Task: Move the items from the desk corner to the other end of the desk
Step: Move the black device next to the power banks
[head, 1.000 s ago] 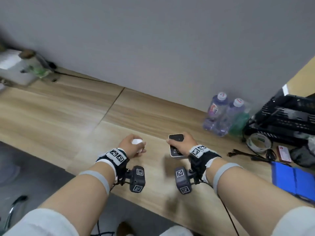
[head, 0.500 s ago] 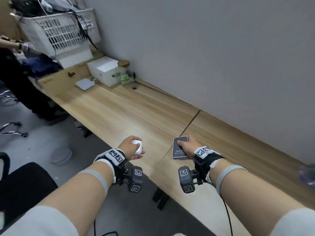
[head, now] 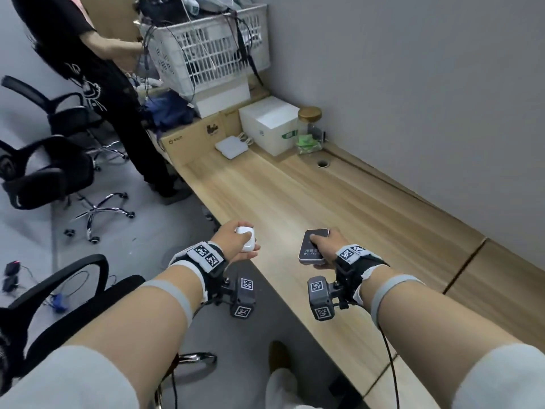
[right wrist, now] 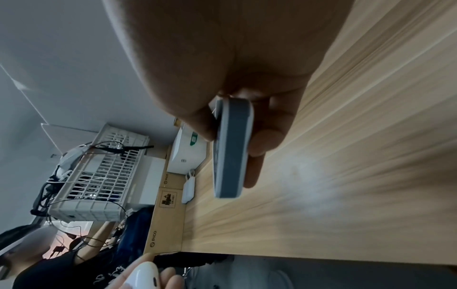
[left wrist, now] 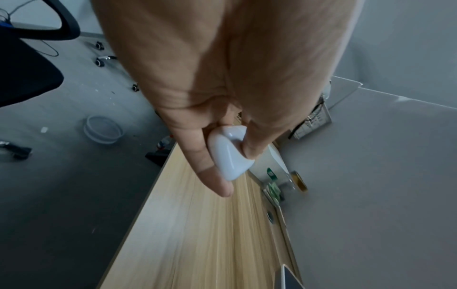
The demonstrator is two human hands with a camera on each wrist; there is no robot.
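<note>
Nearest to the camera, both forearms reach forward over the front edge of the long wooden desk [head: 295, 202]. The left hand [head: 233, 240] grasps a small white earbud case [head: 246, 239]; in the left wrist view the case is pinched between the thumb and the curled fingers, and it is lifted above the desk edge, not resting on the wood. The right hand [head: 327, 246] grasps a flat dark device with a grey body [head: 314, 246], the thumb lying on its top face and the fingers under it; in the right wrist view it hangs clear above the desk surface. So both items are in the air, about the middle of the desk's length, one in each hand. I judge that this is the carrying step: the items are already picked up and not yet put down. Further along, the desk surface is bare wood up to a round cable hole [head: 323, 163]. At the far end stand a white box [head: 269, 125], a glass jar with a golden lid [head: 309, 128], a flat white pad [head: 231, 146], a cardboard box [head: 191, 140] and a white plastic basket [head: 209, 48] full of cables. A person in dark clothes [head: 97, 84] stands beside that end. The next move probably asks to go on toward the far end and to lower each item on free wood before the white box, without hitting the things there.
</note>
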